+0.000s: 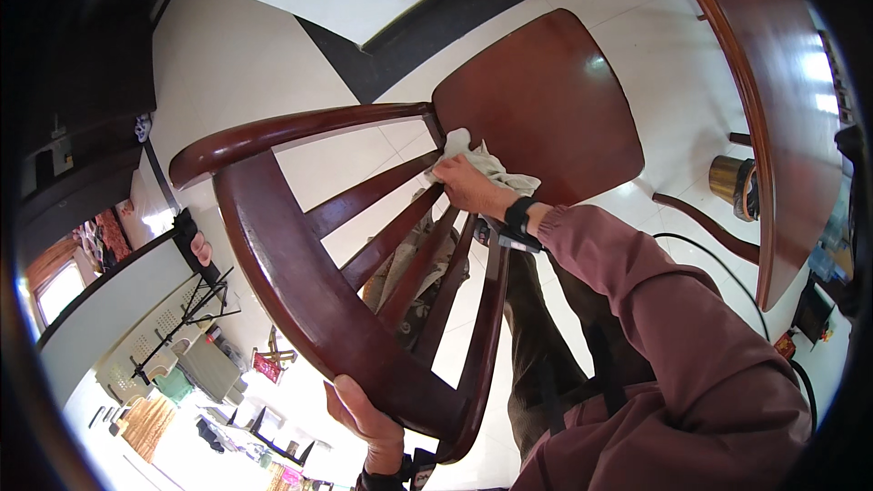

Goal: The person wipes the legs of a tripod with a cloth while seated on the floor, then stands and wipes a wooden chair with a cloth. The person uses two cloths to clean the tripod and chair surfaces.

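Note:
A dark red-brown wooden chair (539,102) stands before me, its slatted back tilted toward me. My right hand (464,184) grips a pale grey cloth (501,174) at the lower ends of the back slats, beside the seat. My left hand (365,416) is at the outer edge of the chair's curved top rail (320,314); its thumb and fingers are partly hidden by the rail. Both wrists wear black bands. Through the slats a patterned fabric (426,279) shows below the chair back.
At right stands a wooden table (764,82) with curved legs, a gold-coloured waste bin (733,181) near it. A white wall corner with a black base (382,58) juts in beyond the chair. A black cable (723,262) curves at right. A small folding stool (273,358) stands at left.

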Motion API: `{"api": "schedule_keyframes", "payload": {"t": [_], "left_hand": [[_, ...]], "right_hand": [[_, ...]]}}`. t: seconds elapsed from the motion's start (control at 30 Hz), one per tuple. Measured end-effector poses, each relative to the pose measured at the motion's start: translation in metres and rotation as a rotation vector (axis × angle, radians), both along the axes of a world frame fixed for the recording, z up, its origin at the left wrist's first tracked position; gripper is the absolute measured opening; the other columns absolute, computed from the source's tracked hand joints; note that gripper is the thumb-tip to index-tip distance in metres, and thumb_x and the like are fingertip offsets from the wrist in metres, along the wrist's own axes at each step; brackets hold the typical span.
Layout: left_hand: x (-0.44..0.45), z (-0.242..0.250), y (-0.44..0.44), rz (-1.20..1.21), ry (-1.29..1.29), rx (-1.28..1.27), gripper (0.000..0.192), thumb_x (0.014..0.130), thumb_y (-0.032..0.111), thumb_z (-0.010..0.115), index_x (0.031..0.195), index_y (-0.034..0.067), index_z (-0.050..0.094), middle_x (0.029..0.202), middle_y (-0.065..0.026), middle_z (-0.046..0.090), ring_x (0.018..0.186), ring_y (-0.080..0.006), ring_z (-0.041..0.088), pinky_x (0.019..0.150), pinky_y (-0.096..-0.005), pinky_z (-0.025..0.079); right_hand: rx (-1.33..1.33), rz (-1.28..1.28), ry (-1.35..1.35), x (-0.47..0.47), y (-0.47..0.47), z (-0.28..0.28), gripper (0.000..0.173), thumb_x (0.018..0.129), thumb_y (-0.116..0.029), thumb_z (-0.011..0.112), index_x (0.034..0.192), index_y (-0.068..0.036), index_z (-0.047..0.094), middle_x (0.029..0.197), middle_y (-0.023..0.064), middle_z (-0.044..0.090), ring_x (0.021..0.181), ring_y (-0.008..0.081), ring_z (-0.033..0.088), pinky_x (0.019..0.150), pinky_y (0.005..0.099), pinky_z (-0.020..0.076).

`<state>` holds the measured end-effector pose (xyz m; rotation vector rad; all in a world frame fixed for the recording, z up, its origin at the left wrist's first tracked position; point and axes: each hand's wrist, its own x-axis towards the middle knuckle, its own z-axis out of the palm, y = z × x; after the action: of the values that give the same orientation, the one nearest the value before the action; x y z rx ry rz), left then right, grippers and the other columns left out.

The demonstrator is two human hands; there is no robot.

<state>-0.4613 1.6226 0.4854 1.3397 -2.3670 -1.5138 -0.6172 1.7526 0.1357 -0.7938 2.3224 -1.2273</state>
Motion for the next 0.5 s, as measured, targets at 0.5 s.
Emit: {"api": "schedule_keyframes", "payload": {"t": [0.5], "left_hand": [[-0.003,0.001,0.001,0.023,0.044,0.024,0.055,0.100,0.045,0.043,0.117,-0.005,0.054,0.107,-0.0149,0.061,0.093,-0.0221,0.058,0.082,-0.0350,0.048]], "right_hand": [[-0.687,-0.226,-0.495,0.017,-0.035,0.251,0.038,0.084,-0.005,0.058,0.121,0.000,0.051,0.101,0.0176,0.059,0.100,0.0318,0.054,0.093,0.0394,0.0445]]}}
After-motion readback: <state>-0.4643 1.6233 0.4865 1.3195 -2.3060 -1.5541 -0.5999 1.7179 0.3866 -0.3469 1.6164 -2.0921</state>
